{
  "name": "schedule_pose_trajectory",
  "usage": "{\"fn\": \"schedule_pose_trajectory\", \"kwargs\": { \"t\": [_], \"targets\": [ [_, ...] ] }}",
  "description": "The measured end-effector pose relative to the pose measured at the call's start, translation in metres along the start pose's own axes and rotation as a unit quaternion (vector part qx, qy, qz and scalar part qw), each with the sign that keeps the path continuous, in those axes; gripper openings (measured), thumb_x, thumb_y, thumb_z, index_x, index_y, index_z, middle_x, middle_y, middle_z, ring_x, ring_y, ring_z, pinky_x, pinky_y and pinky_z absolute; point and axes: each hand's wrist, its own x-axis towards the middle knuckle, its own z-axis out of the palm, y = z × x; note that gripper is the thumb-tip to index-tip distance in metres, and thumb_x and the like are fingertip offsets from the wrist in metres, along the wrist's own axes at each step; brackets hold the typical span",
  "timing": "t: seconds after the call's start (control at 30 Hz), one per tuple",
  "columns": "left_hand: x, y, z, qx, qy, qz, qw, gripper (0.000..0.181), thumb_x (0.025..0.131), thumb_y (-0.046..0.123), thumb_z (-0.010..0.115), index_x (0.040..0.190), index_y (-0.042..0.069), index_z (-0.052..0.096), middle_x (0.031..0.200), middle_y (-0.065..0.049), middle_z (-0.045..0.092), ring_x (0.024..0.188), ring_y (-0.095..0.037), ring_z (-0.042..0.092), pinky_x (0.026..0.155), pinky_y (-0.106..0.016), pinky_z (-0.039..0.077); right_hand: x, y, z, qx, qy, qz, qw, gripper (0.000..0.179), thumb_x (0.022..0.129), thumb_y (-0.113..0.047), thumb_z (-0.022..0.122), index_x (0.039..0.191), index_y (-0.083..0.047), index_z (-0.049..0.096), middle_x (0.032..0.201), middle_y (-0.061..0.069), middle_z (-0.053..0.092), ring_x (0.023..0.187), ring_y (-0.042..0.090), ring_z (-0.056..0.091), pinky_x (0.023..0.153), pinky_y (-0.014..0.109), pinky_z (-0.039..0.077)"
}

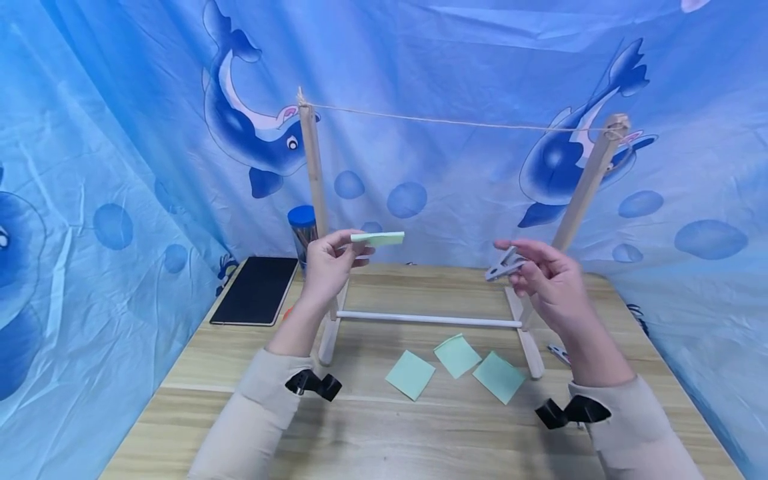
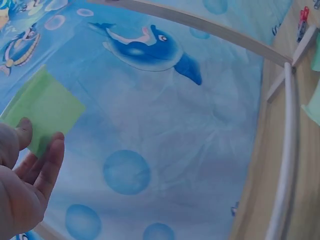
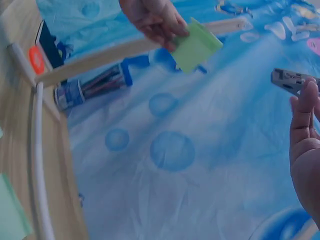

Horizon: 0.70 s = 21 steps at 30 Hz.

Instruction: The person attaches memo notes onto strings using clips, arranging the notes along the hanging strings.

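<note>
My left hand (image 1: 331, 261) pinches a pale green paper square (image 2: 50, 107) between thumb and fingers, held up near the left post of a wooden frame. In the head view the paper appears nearly edge-on. My right hand (image 1: 549, 277) grips a grey clothespin (image 1: 504, 264) by its handle end, its nose pointing left, close to the right post. Above both hands a thin string (image 1: 456, 122) runs between the tops of the left post (image 1: 315, 160) and the right post (image 1: 591, 177). Nothing hangs on the string.
Several green paper squares, one (image 1: 411, 375) at the left, lie on the wooden table (image 1: 384, 440). A white rod (image 1: 429, 319) joins the frame's feet. Another clothespin (image 1: 559, 353) lies at right. A black tablet (image 1: 257, 291) and a blue-lidded jar (image 1: 303, 225) stand at back left.
</note>
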Motion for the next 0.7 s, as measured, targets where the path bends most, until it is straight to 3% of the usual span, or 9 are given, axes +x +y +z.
{"fn": "schedule_pose_trajectory", "kwargs": {
  "t": [0.13, 0.23, 0.4, 0.53, 0.63, 0.7],
  "targets": [
    [0.010, 0.011, -0.003, -0.014, 0.030, 0.024, 0.9992, 0.028, 0.096, 0.007, 0.070, 0.119, -0.008, 0.069, 0.094, -0.013, 0.075, 0.074, -0.012, 0.074, 0.075, -0.033, 0.062, 0.024, -0.007, 0.014, -0.054, -0.021, 0.010, 0.9983, 0.035, 0.102, -0.011, 0.060, 0.134, 0.002, 0.061, 0.118, 0.015, 0.072, 0.075, 0.012, 0.070, 0.060, 0.019, 0.056],
    [0.018, 0.022, -0.004, -0.025, 0.048, 0.029, 0.9981, 0.033, 0.095, 0.010, 0.071, 0.120, -0.011, 0.067, 0.088, -0.012, 0.076, 0.072, -0.012, 0.074, 0.074, -0.030, 0.062, 0.046, -0.015, 0.025, -0.120, -0.021, 0.008, 0.9925, 0.041, 0.100, -0.018, 0.065, 0.133, 0.006, 0.060, 0.113, 0.012, 0.074, 0.076, 0.013, 0.071, 0.067, 0.022, 0.059],
    [0.028, 0.041, -0.004, 0.006, 0.071, 0.032, 0.9969, 0.032, 0.095, 0.018, 0.073, 0.116, -0.007, 0.071, 0.088, -0.009, 0.075, 0.059, -0.009, 0.068, 0.060, -0.022, 0.060, 0.084, -0.029, 0.042, -0.198, -0.034, -0.039, 0.9788, 0.043, 0.096, -0.022, 0.069, 0.123, 0.011, 0.065, 0.105, 0.010, 0.075, 0.075, 0.013, 0.069, 0.068, 0.023, 0.060],
    [0.037, 0.054, -0.005, 0.051, 0.096, 0.041, 0.9932, 0.032, 0.093, 0.026, 0.076, 0.110, -0.001, 0.076, 0.087, -0.005, 0.075, 0.053, -0.007, 0.058, 0.048, -0.018, 0.050, 0.116, -0.044, 0.057, -0.229, -0.030, -0.082, 0.9696, 0.027, 0.097, -0.011, 0.070, 0.116, 0.009, 0.069, 0.095, 0.012, 0.075, 0.074, 0.015, 0.070, 0.070, 0.026, 0.061],
    [0.043, 0.062, -0.006, 0.067, 0.113, 0.056, 0.9897, 0.031, 0.092, 0.027, 0.077, 0.107, -0.001, 0.077, 0.087, -0.004, 0.075, 0.064, -0.008, 0.060, 0.052, -0.017, 0.049, 0.142, -0.055, 0.070, -0.246, -0.028, -0.094, 0.9642, 0.019, 0.096, 0.003, 0.065, 0.112, 0.010, 0.070, 0.096, 0.016, 0.075, 0.075, 0.019, 0.071, 0.071, 0.028, 0.061],
    [0.047, 0.066, -0.008, 0.067, 0.125, 0.064, 0.9878, 0.031, 0.092, 0.026, 0.077, 0.106, 0.000, 0.077, 0.087, -0.005, 0.075, 0.071, -0.010, 0.063, 0.058, -0.017, 0.050, 0.160, -0.061, 0.079, -0.281, -0.026, -0.101, 0.9540, 0.018, 0.095, 0.006, 0.063, 0.111, 0.010, 0.070, 0.095, 0.014, 0.075, 0.075, 0.020, 0.071, 0.071, 0.027, 0.061]
  ]
}}
